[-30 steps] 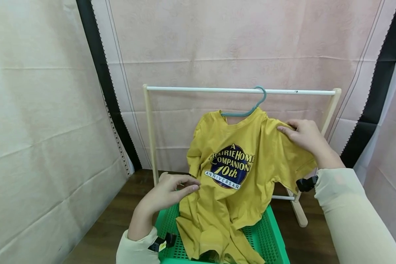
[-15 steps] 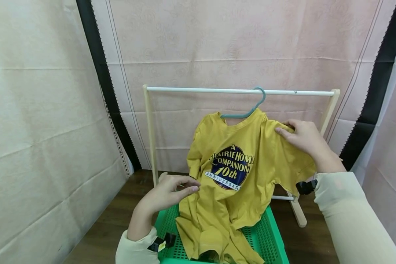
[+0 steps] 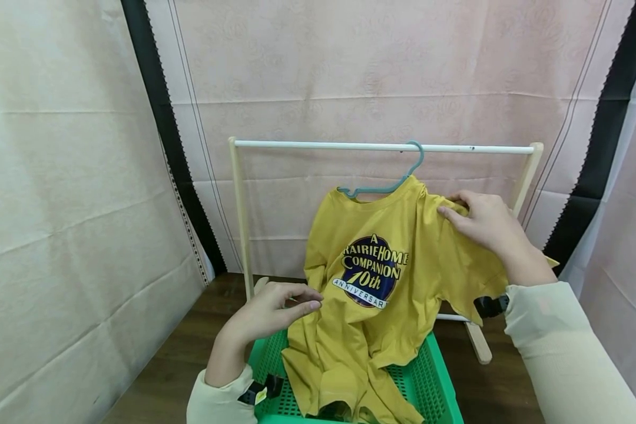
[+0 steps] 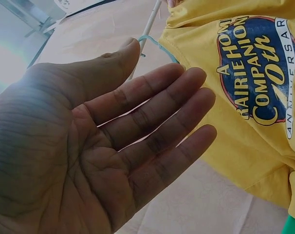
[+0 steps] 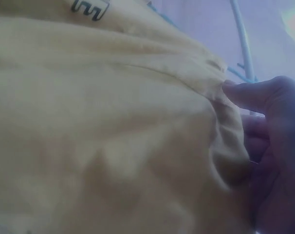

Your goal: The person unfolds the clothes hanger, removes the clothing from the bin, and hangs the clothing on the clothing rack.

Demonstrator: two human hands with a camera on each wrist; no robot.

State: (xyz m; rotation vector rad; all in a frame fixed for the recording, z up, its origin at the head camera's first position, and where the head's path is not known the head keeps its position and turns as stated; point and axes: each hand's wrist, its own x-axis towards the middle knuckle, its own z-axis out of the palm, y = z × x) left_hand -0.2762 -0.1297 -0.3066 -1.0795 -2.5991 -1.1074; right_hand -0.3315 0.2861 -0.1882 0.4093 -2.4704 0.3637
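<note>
A yellow T-shirt (image 3: pixel 387 324) with a dark blue round print hangs from a teal plastic hanger (image 3: pixel 378 189). The hanger's hook is over the rack's white top rail (image 3: pixel 318 144). Its left end shows outside the neckline, while its right part is hidden inside the shirt. At the shirt's right shoulder, my right hand (image 3: pixel 487 224) pinches the fabric between thumb and fingers; the right wrist view shows the thumb (image 5: pixel 249 95) on the cloth. My left hand (image 3: pixel 272 306) hovers beside the shirt's left side, fingers relaxed and holding nothing, palm visible (image 4: pixel 99 161) in the left wrist view.
A green perforated basket (image 3: pixel 445 388) stands under the shirt, whose hem hangs down into it. The rack's cream posts (image 3: pixel 239 218) rise on both sides from a dark wooden tabletop (image 3: pixel 175 365). Pale cloth walls (image 3: pixel 85 176) enclose the back and sides.
My right hand has shifted slightly left with the shirt's shoulder. The hanger's left end has come out of the neckline, and the shirt's left shoulder has slid off it. My left hand stays put.
</note>
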